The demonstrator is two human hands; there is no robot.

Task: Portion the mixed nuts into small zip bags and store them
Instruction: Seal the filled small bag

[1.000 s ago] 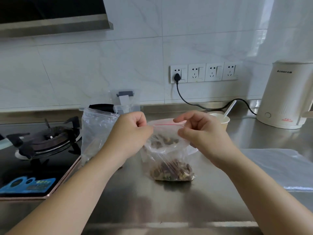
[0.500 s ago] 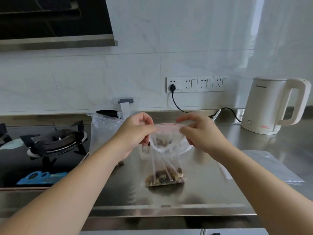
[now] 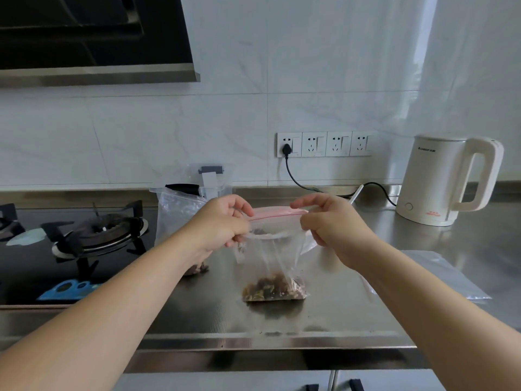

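Since half a second before, both hands had pulled the zip bag (image 3: pixel 270 258) wider at its top. It stood on the steel counter (image 3: pixel 352 311), with mixed nuts (image 3: pixel 275 289) at its bottom. Left hand (image 3: pixel 222 224) and right hand (image 3: pixel 329 221) each pinched one end of the pink zip strip (image 3: pixel 277 213). Behind stood a larger bag (image 3: pixel 176 213); at far right, a white kettle (image 3: pixel 448 179).

- Large bag (image 3: pixel 177 218): lower part hidden behind left forearm.
- Bowl (image 3: pixel 267 235): mostly hidden behind zip bag (image 3: pixel 270 261).
- Clear box (image 3: pixel 211 179): contents indistinct.
- Kettle (image 3: pixel 439 179) label: too small to read.
- Stove (image 3: pixel 84 238): cut by left edge.
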